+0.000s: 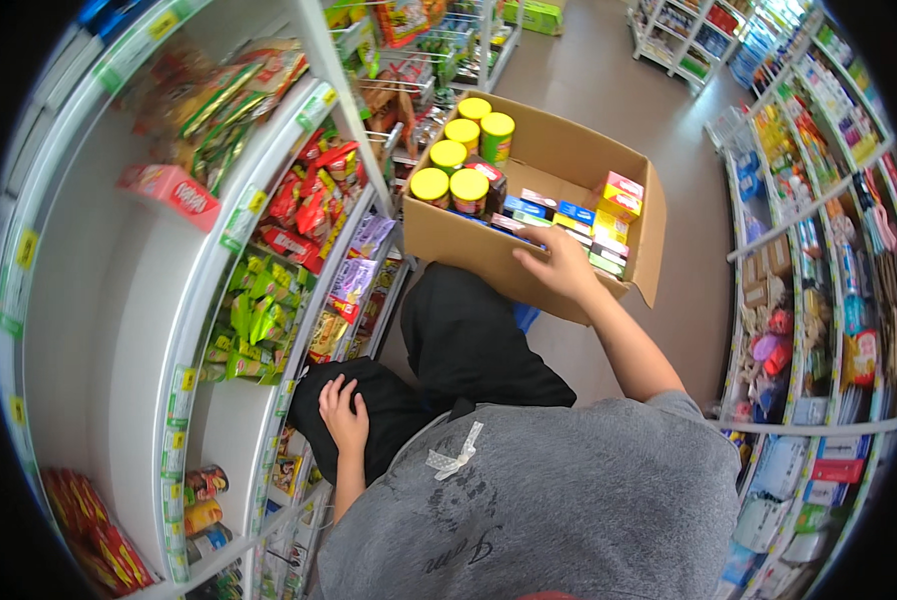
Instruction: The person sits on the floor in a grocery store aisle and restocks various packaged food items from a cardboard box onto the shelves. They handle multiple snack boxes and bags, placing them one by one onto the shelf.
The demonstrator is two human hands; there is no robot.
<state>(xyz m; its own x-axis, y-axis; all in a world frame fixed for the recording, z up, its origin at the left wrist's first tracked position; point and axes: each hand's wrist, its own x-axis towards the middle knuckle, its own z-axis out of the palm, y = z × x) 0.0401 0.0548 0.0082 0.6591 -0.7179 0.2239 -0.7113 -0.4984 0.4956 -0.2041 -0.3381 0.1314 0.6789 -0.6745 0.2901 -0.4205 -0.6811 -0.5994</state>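
An open cardboard box stands before me beyond my knees. My right hand reaches over its near wall, fingers on or just above small coloured snack boxes; whether it grips one cannot be told. Canisters with yellow lids stand upright at the box's left end. A red and yellow carton lies at its right end. My left hand rests on my black-clad knee, fingers apart, holding nothing. On the shelf at the left lies a pink box, beside green and gold snack bags.
Close at my left, shelves hold red packets, green packets and several cans lying on their sides. Wire racks with snacks stand past the shelf's upright. Another stocked shelf runs along the right, across the aisle floor.
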